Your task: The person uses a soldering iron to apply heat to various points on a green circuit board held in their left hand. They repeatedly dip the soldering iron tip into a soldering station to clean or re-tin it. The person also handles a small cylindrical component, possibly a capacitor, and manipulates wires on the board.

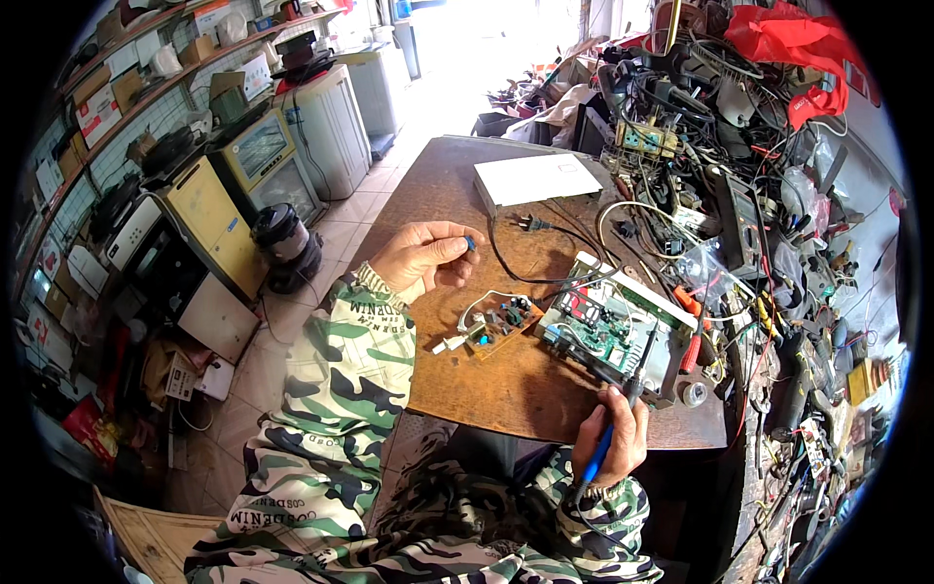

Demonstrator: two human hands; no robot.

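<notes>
Above the brown table (443, 384), my left hand (424, 257) pinches a small blue electronic component (471, 242) between thumb and forefinger. My right hand (613, 438) is closed around the blue handle of a soldering iron (598, 454), whose dark shaft points up and away over the near right side of an open metal device case. A green circuit board (611, 336) sits inside that case (664, 362). Between my hands lies a smaller brown circuit board (508, 336) with blue parts and a white wire, apart from both hands.
A white metal cover (538, 179) lies at the table's far end, near a black power plug (533, 224) and its cord. Red-handled pliers (692, 352) and a small round tin (695, 394) are right of the case. Tangled cables (681, 127) crowd the right side; old appliances (277, 161) stand left.
</notes>
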